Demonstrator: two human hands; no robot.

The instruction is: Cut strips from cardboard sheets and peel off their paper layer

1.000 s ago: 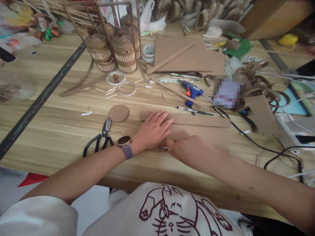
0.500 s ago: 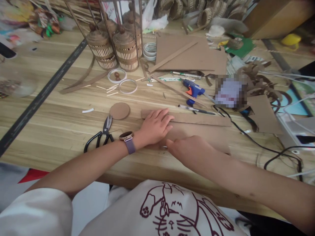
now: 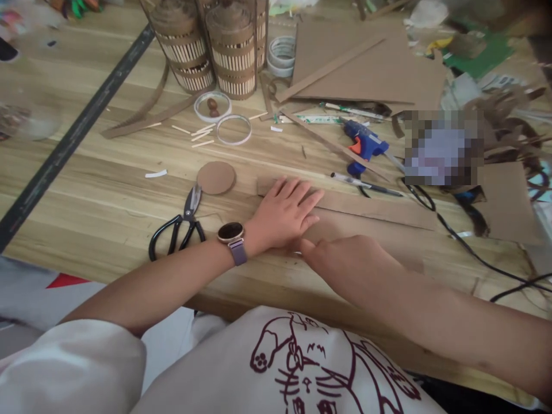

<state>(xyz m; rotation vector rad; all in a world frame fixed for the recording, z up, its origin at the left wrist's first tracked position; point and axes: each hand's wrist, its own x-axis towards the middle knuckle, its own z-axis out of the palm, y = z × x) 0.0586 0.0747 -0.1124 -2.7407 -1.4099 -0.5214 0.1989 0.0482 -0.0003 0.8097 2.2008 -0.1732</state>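
My left hand (image 3: 282, 217) lies flat with its fingers spread, pressing on a long cardboard strip (image 3: 388, 213) and a brown cardboard piece (image 3: 371, 233) just below it. Close beside its thumb side, my right hand (image 3: 347, 261) is closed over the near part of that cardboard. The curled fingers are turned away from view, so whatever they grip is hidden. Black-handled scissors (image 3: 188, 215) rest open to the left of my left wrist, their tip by a cardboard disc (image 3: 217, 177).
Woven lidded containers (image 3: 233, 52) stand at the back beside tape rolls (image 3: 282, 54). A blue glue gun (image 3: 364, 144), a pen (image 3: 366, 185) and a black cable (image 3: 470, 253) lie to the right. Small sticks (image 3: 202, 133) and rings are scattered behind the disc.
The view has dipped and come nearer the table, so the objects appear shifted. Both hands keep nearly the same place on the cardboard.
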